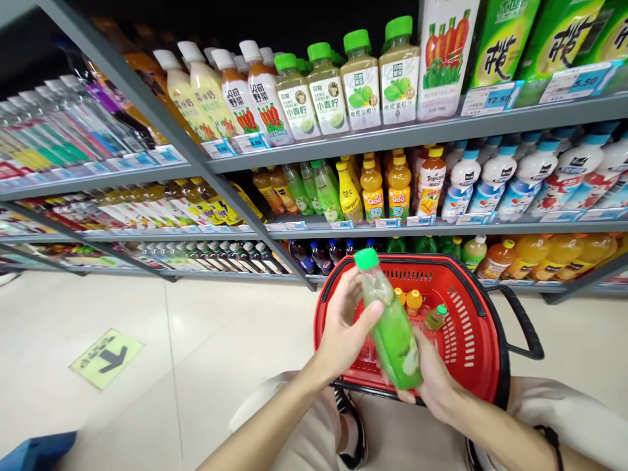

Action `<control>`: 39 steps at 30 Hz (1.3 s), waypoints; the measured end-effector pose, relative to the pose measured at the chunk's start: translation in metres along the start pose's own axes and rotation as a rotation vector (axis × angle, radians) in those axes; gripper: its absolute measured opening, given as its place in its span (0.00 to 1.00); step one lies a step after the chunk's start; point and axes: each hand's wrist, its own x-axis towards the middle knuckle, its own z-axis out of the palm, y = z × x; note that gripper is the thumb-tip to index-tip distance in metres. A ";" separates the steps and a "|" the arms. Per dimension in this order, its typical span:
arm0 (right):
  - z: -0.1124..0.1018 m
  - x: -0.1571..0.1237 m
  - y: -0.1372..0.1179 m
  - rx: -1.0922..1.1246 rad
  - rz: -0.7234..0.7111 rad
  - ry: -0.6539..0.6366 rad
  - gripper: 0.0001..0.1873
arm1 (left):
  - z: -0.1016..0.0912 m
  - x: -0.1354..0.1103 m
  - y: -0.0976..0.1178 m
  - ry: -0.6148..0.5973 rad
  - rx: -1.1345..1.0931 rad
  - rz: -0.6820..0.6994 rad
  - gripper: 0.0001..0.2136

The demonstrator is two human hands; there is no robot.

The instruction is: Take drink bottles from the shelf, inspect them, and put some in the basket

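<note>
A green drink bottle [395, 337] with a bright green cap is held tilted in both hands, over the red shopping basket [483, 366]. My left hand [343, 320] wraps its upper part, thumb across the front. Around the bottle's lower end curls my right hand [429, 373], its fingers partly hidden behind it. Inside the basket lie two orange-drink bottles [413, 301] with orange caps and a small green-capped bottle [436, 317]. The basket's black handle [523, 327] sticks out to the right.
Shelves [314, 140] of drinks run across the front. Similar green bottles [326, 193] stand on the middle shelf, beside Qoo bottles [398, 183] and white blue-capped bottles [500, 180]. A yellow arrow sticker [105, 358] marks the floor at left. A blue object [42, 451] sits bottom left.
</note>
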 end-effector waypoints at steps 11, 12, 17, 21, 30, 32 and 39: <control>-0.012 0.000 0.013 0.022 0.428 -0.298 0.48 | -0.003 -0.012 0.004 -0.194 -0.235 -0.117 0.20; -0.014 0.001 0.014 0.028 0.434 -0.318 0.47 | -0.003 -0.012 0.003 -0.176 -0.228 -0.112 0.20; -0.015 0.006 0.020 0.022 0.445 -0.364 0.48 | 0.002 -0.017 0.005 -0.120 -0.179 -0.101 0.20; -0.011 0.005 0.020 -0.017 0.492 -0.429 0.47 | 0.011 -0.022 0.010 -0.030 -0.097 -0.072 0.19; -0.016 0.011 0.025 -0.005 0.572 -0.498 0.47 | 0.008 -0.022 -0.009 0.065 0.042 -0.013 0.18; -0.018 0.011 0.025 0.000 0.571 -0.510 0.48 | 0.008 -0.022 -0.007 0.068 0.043 -0.014 0.18; -0.016 0.011 0.023 0.002 0.579 -0.544 0.48 | 0.014 -0.021 -0.001 0.096 0.034 0.005 0.18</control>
